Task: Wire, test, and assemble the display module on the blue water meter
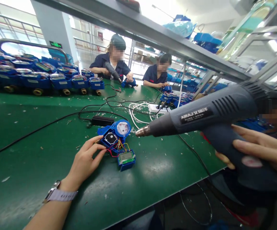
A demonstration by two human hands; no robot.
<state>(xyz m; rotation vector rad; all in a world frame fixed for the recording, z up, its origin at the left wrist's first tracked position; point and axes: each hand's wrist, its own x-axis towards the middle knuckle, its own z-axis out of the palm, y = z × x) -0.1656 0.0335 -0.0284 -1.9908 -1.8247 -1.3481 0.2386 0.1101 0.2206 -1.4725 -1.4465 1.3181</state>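
Note:
My right hand [260,147] is wrapped round the handle of a dark grey heat gun [200,111]. Its metal nozzle points left, level with a blue water meter [113,135] and a short way off it. The meter lies on the green table with a round dial, an open compartment and several coloured wires. Those wires run to a small display board [126,156] in a blue frame in front of the meter. My left hand [87,159] grips the meter's left edge, fingertips by the red wires; whether it pinches a wire I cannot tell.
Many blue meters [33,80] stand in rows at the back left. A black adapter [102,120], a white power strip [156,108] and tangled cables lie behind the meter. Two co-workers [115,62] sit across the table [44,127], one holding another heat gun. A metal shelf beam [152,32] crosses overhead.

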